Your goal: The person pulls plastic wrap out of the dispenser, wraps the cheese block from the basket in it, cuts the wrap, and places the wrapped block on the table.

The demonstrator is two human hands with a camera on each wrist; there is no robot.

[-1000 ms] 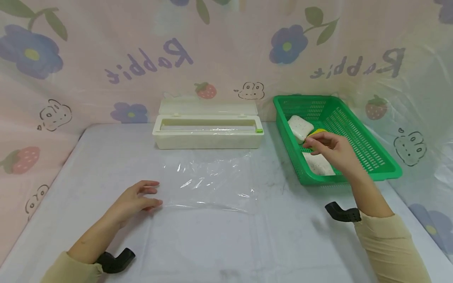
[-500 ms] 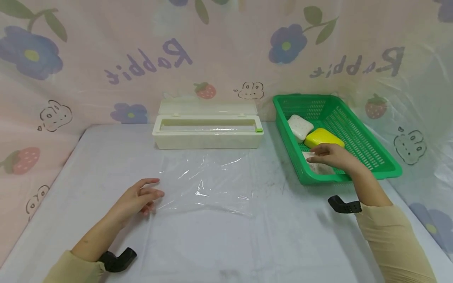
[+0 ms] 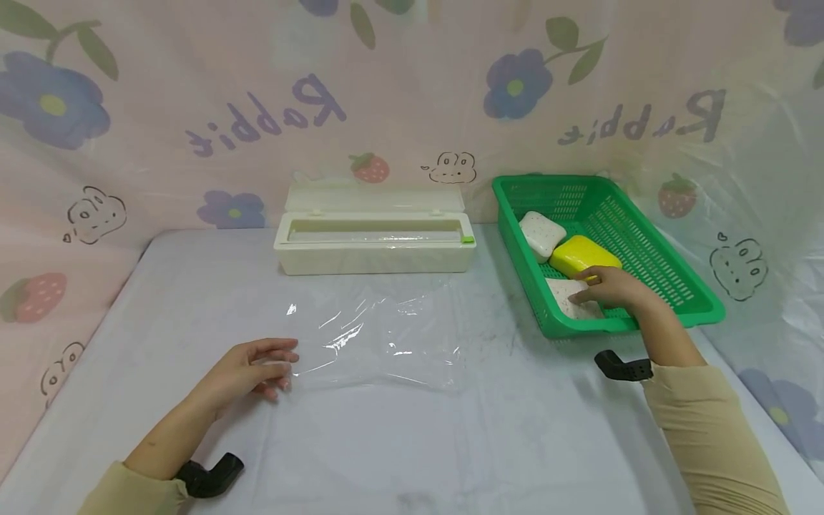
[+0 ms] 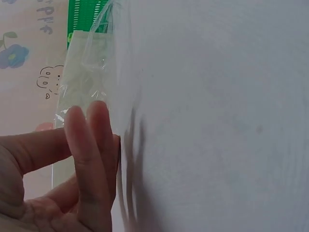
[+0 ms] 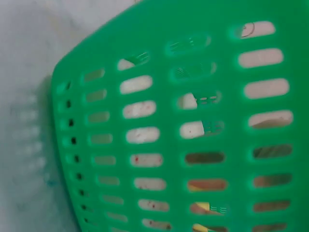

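Observation:
My right hand (image 3: 616,287) is down inside the green basket (image 3: 556,325), thumb and fingers apart over the nearest white speckled block (image 3: 561,293). The thumb overlaps this block's upper face. A yellow block (image 3: 584,254) lies just beyond the fingertips, and a second white speckled block (image 3: 542,234) sits farther back. In the right wrist view, the slotted basket wall (image 5: 166,159) hides most of the hand. At the left edge of a clear plastic film (image 3: 380,336), my left hand (image 3: 238,372) has its fingers loosely bent, seen closer as fingers (image 4: 82,145) in the left wrist view.
A white film dispenser box (image 3: 376,259) stands at the back centre with its lid (image 3: 376,199) raised and a green slider (image 3: 468,239) at its right end. White cloth (image 3: 386,443) covers the table. A printed curtain (image 3: 412,107) hangs behind and at both sides.
My right hand has moved from over the yellow block toward me and down to the nearest white block. The left fingers have shifted slightly beside the film's edge.

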